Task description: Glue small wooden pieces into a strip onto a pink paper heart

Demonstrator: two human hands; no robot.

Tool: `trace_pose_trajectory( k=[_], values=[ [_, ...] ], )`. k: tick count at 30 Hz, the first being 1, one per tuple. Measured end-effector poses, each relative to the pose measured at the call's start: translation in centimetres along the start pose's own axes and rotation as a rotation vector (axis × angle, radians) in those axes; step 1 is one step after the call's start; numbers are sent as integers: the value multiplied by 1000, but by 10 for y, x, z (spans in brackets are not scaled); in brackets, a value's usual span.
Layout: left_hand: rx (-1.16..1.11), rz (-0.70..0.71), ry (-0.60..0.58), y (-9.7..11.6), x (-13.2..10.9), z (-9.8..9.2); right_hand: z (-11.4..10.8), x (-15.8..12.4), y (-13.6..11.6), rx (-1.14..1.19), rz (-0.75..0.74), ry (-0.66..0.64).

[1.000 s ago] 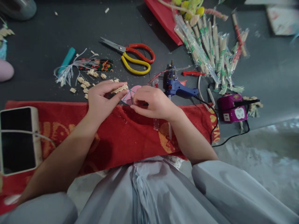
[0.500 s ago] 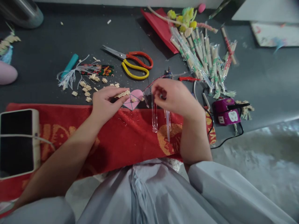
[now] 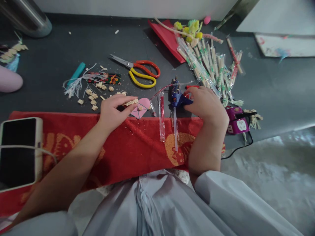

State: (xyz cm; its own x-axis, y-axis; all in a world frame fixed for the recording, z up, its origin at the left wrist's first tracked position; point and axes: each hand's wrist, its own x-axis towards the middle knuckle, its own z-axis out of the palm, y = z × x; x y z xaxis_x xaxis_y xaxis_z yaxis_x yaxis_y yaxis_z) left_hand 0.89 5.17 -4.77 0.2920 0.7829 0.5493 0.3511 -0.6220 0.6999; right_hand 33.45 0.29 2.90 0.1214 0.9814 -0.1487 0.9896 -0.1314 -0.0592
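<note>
My left hand [image 3: 114,109] pinches a braided, straw-coloured strip [image 3: 130,102] between thumb and fingers. Against that strip lies a pink heart-shaped piece [image 3: 142,107] crossed by thin dark lines, with a small pale bit at its middle. My right hand [image 3: 205,105] is curved beside the handle of a blue glue gun [image 3: 176,93], fingers apart; whether it touches the handle I cannot tell. A clear glue stick [image 3: 175,127] sticks out of the gun toward me. Partly behind my right fingers is a red tassel [image 3: 191,87]. A narrow clear wrapper [image 3: 161,118] with red inside lies between the hands.
Scissors [image 3: 144,73] with red and yellow handles lie beyond the hands. Pale scraps [image 3: 92,95] and white threads [image 3: 75,82] are at left. Wrapped sticks [image 3: 206,59], a red envelope [image 3: 168,37] and a purple plug adapter [image 3: 237,123] are at right. A red towel [image 3: 128,141] covers the front edge.
My right hand has moved right, from beside the pink heart to the glue gun's handle, uncovering the gun and the wrapper. My left hand keeps its pinch. The view has shifted slightly.
</note>
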Motion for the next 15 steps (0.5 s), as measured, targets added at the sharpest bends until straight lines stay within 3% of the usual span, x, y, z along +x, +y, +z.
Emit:
trace_pose_trajectory(
  k=[5,15],
  values=[
    [13,-22,3,1,-1,1,-2,2,-3,-28,-26,-11],
    [73,-65,9,3,-3,4,1,3,1,100,132,392]
  ],
)
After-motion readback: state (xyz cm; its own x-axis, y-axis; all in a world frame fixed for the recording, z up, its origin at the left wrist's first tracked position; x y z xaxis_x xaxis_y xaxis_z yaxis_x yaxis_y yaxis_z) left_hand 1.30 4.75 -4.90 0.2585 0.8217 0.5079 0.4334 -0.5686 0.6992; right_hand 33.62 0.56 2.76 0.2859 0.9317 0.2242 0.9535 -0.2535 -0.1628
